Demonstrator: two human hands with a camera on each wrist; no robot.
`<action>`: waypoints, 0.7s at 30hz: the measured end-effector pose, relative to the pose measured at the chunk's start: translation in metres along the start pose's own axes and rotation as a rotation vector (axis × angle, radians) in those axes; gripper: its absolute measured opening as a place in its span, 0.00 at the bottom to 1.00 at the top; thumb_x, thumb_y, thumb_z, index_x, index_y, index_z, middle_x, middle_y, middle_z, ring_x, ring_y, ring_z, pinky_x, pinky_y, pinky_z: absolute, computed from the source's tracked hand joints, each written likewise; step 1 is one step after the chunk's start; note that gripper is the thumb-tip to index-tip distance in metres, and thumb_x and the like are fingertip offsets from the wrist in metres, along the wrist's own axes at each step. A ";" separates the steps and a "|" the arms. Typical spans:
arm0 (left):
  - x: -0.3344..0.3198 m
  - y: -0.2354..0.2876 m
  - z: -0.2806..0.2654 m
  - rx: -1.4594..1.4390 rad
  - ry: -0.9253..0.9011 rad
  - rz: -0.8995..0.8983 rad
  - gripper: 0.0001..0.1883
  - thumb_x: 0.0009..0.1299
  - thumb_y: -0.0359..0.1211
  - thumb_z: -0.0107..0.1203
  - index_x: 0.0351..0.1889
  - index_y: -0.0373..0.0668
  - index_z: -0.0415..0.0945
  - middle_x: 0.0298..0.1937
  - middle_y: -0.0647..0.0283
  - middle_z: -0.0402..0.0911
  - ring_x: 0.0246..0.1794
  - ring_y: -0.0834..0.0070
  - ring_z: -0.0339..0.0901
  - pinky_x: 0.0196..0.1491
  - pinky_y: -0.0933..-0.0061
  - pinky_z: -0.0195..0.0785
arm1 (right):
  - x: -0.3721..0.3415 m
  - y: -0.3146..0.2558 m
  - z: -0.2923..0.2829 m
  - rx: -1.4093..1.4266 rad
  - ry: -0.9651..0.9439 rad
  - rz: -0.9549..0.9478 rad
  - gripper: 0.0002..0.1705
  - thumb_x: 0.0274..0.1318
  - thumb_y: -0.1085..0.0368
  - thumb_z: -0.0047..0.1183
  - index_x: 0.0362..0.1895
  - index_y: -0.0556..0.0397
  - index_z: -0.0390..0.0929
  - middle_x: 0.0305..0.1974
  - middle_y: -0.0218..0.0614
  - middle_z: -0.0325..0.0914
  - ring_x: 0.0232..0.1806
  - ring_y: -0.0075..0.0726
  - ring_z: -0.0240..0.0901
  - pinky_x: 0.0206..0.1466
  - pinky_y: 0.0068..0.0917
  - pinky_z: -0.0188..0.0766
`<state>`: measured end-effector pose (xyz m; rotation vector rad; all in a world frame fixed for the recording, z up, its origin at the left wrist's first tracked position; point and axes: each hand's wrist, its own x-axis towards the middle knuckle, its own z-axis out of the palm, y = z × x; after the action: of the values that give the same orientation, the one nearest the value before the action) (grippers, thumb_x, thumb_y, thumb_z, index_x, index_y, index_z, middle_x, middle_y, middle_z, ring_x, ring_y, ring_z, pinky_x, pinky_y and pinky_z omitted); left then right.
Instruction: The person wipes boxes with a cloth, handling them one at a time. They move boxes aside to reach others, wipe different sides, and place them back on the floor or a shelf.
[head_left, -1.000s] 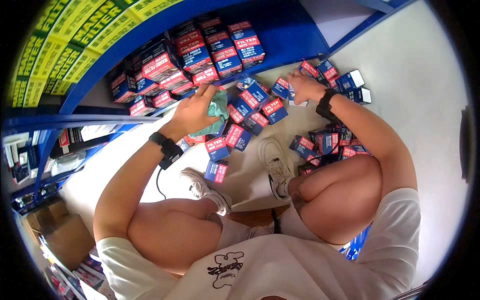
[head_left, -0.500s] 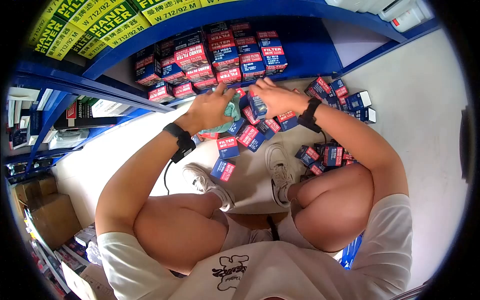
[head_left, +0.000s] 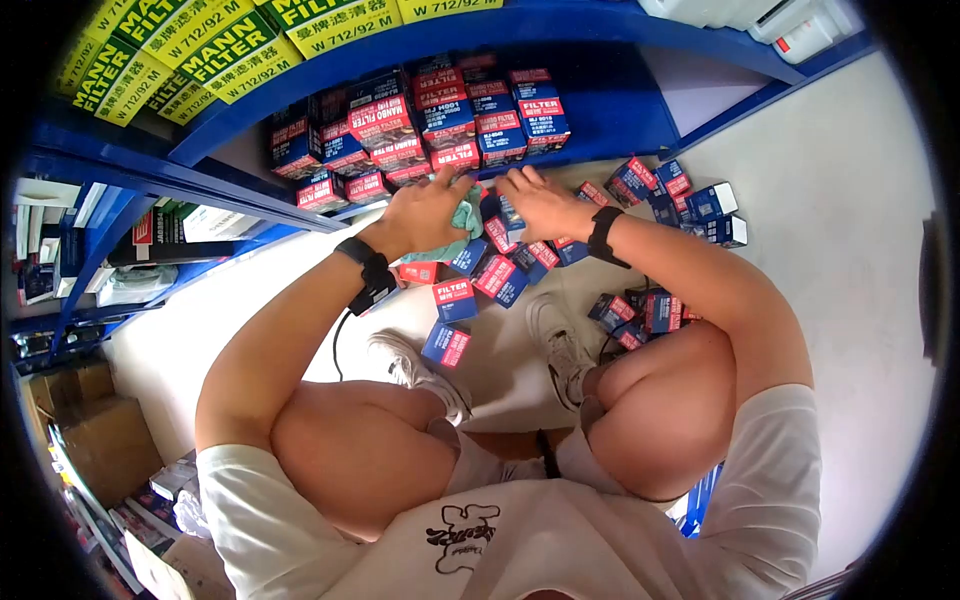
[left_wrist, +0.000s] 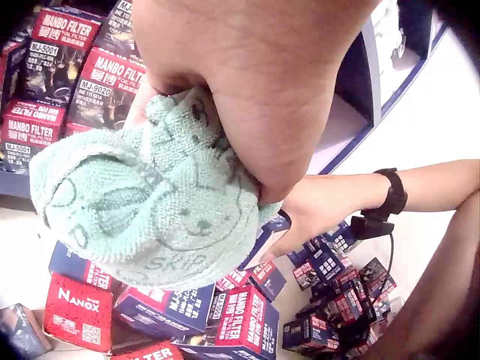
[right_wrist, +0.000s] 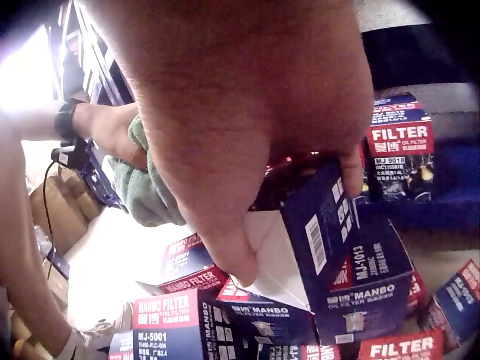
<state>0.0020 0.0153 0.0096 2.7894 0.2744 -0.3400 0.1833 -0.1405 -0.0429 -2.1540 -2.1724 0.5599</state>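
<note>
My left hand point(head_left: 418, 215) grips a bunched pale green cloth point(left_wrist: 142, 202) printed with dark line drawings. Close beside it, my right hand point(head_left: 548, 208) holds an oil filter box point(right_wrist: 319, 232), dark blue with a white end face and a barcode, thumb on one side and fingers on the other. Both hands are over a loose pile of red and blue filter boxes point(head_left: 497, 278) on the floor, just in front of the bottom shelf. In the left wrist view, the cloth hides part of the held box.
Stacked red and blue filter boxes point(head_left: 383, 125) fill the left of the blue bottom shelf point(head_left: 610, 110). Yellow-green filter boxes point(head_left: 225, 60) stand on the shelf above. More boxes point(head_left: 712, 203) lie at the right, others point(head_left: 662, 312) by the right knee. Cardboard cartons point(head_left: 110, 450) stand at left.
My right hand has come left from the boxes at the right, bringing a filter box up beside the cloth. My left hand keeps its hold on the cloth. The head view has shifted.
</note>
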 end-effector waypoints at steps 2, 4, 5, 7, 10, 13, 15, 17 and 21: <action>0.002 -0.003 0.002 -0.013 -0.017 0.026 0.40 0.58 0.45 0.66 0.67 0.41 0.64 0.61 0.48 0.69 0.50 0.47 0.81 0.51 0.51 0.77 | -0.002 0.010 -0.002 0.019 0.020 -0.033 0.55 0.32 0.63 0.73 0.67 0.64 0.59 0.57 0.48 0.64 0.62 0.55 0.59 0.65 0.43 0.66; 0.001 -0.008 0.008 0.020 0.033 0.031 0.38 0.59 0.44 0.66 0.66 0.45 0.63 0.59 0.50 0.70 0.49 0.47 0.81 0.48 0.48 0.78 | -0.005 0.019 -0.001 0.035 0.009 -0.100 0.52 0.33 0.65 0.72 0.66 0.64 0.60 0.56 0.49 0.65 0.62 0.55 0.59 0.65 0.42 0.65; 0.001 -0.011 0.011 0.005 0.009 0.009 0.39 0.59 0.44 0.65 0.67 0.45 0.63 0.60 0.49 0.70 0.50 0.46 0.81 0.49 0.49 0.77 | -0.009 0.023 -0.002 0.013 -0.013 -0.074 0.51 0.33 0.65 0.72 0.64 0.63 0.61 0.55 0.50 0.65 0.62 0.55 0.59 0.66 0.41 0.64; 0.002 -0.015 0.009 -0.006 0.003 -0.028 0.39 0.59 0.45 0.65 0.68 0.45 0.63 0.62 0.48 0.70 0.53 0.46 0.79 0.52 0.50 0.76 | -0.021 0.025 -0.015 0.062 -0.062 0.017 0.52 0.31 0.65 0.72 0.64 0.61 0.60 0.56 0.50 0.65 0.62 0.57 0.60 0.66 0.43 0.65; 0.002 -0.021 0.012 -0.014 0.000 -0.043 0.39 0.59 0.45 0.65 0.68 0.45 0.64 0.62 0.47 0.70 0.53 0.46 0.79 0.52 0.50 0.76 | -0.036 0.058 -0.015 0.028 -0.033 0.150 0.54 0.30 0.65 0.73 0.64 0.61 0.58 0.57 0.50 0.66 0.61 0.60 0.61 0.65 0.44 0.66; 0.005 -0.020 0.014 -0.010 0.004 -0.030 0.39 0.59 0.44 0.65 0.68 0.45 0.64 0.60 0.48 0.70 0.53 0.47 0.79 0.52 0.50 0.76 | -0.053 0.081 -0.017 0.010 -0.067 0.313 0.56 0.28 0.64 0.74 0.65 0.62 0.57 0.58 0.54 0.67 0.62 0.62 0.62 0.67 0.45 0.65; 0.007 -0.018 0.013 -0.014 -0.013 -0.023 0.39 0.59 0.44 0.65 0.68 0.45 0.64 0.60 0.48 0.70 0.53 0.47 0.79 0.52 0.50 0.76 | -0.062 0.095 -0.014 -0.039 -0.096 0.419 0.55 0.28 0.63 0.75 0.64 0.62 0.58 0.59 0.56 0.67 0.64 0.63 0.63 0.68 0.45 0.64; 0.012 -0.014 0.012 -0.025 -0.001 0.009 0.39 0.59 0.44 0.65 0.68 0.46 0.63 0.59 0.49 0.71 0.53 0.47 0.79 0.51 0.50 0.77 | -0.074 0.102 -0.001 -0.067 -0.036 0.395 0.51 0.28 0.63 0.75 0.59 0.61 0.59 0.56 0.54 0.68 0.61 0.63 0.64 0.65 0.46 0.67; 0.022 -0.006 0.014 0.007 0.009 0.038 0.39 0.59 0.44 0.65 0.68 0.45 0.63 0.59 0.50 0.71 0.53 0.48 0.79 0.50 0.50 0.78 | -0.078 0.099 0.034 0.053 -0.005 0.469 0.49 0.30 0.59 0.75 0.56 0.59 0.58 0.54 0.56 0.68 0.60 0.67 0.64 0.63 0.49 0.66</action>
<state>0.0187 0.0192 -0.0105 2.8002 0.2219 -0.3197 0.2726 -0.2264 -0.0844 -2.6388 -1.6242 0.6275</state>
